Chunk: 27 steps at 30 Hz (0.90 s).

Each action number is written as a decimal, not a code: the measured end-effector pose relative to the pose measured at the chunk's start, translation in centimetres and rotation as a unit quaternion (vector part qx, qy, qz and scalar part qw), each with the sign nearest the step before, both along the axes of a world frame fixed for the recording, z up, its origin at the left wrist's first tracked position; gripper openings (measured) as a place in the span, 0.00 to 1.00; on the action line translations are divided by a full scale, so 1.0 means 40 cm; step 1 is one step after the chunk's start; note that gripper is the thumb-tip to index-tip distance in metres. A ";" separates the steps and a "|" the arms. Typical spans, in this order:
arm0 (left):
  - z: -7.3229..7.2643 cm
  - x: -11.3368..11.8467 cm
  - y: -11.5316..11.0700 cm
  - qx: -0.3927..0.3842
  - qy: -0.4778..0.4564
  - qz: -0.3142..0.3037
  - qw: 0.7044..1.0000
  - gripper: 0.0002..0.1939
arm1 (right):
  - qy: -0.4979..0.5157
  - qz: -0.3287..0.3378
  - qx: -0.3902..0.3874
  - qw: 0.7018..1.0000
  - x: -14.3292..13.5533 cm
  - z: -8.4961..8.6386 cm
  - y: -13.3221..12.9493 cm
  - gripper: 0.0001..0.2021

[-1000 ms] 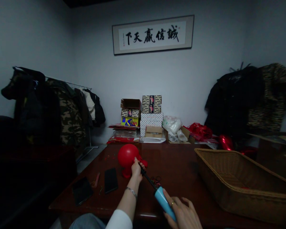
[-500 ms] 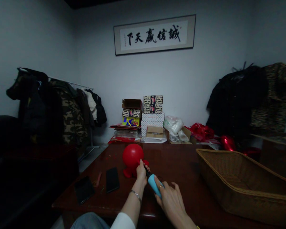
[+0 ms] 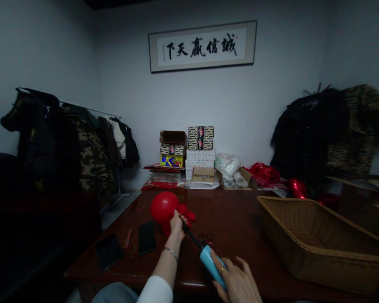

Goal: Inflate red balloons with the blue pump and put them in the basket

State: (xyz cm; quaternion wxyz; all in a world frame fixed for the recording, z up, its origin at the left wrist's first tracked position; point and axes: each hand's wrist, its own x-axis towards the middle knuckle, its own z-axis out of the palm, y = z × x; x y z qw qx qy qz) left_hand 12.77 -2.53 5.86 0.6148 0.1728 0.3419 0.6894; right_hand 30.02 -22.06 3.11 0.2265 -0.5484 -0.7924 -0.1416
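A round red balloon [image 3: 163, 205], partly inflated, sits over the table in front of me. My left hand [image 3: 177, 223] is closed where its neck meets the black tip of a balloon hand pump [image 3: 212, 265]; the fingers hide the joint. My right hand [image 3: 238, 280] grips the pump's light blue body, thumb along it and some fingers lifted. Between the hands a length of the pump's black rod [image 3: 194, 238] shows. Smaller red rounded shapes [image 3: 189, 213] lie just beyond my left hand, partly hidden by it.
Two dark phone-like slabs [image 3: 147, 238] and a thin reddish stick [image 3: 128, 238] lie left on the table [image 3: 233, 210]. Small thin loops [image 3: 206, 239] lie near the rod. A wicker basket [image 3: 322, 256] stands at right. Stacked boxes [image 3: 201, 160] rise beyond the far edge.
My right hand has drawn the blue pump body back and to the right, showing more of the black rod. My left hand and the balloon have shifted left.
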 end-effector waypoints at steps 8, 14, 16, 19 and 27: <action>0.004 0.026 -0.006 -0.007 0.010 -0.012 1.000 0.17 | 0.011 -0.012 -0.009 1.000 0.018 0.001 -0.022 0.33; 0.014 0.073 -0.038 -0.001 0.029 -0.027 0.999 0.19 | 0.031 -0.070 -0.037 0.996 -0.023 0.060 -0.004 0.28; 0.015 0.087 -0.049 0.002 0.025 -0.030 0.999 0.20 | 0.027 -0.078 -0.045 0.996 -0.040 0.077 0.014 0.28; 0.013 0.100 -0.060 0.007 0.027 -0.041 0.999 0.22 | 0.021 -0.095 -0.041 0.994 -0.063 0.090 0.046 0.28; 0.003 0.075 -0.051 0.000 0.031 -0.033 0.999 0.20 | 0.005 -0.093 -0.004 0.996 -0.096 0.069 0.064 0.29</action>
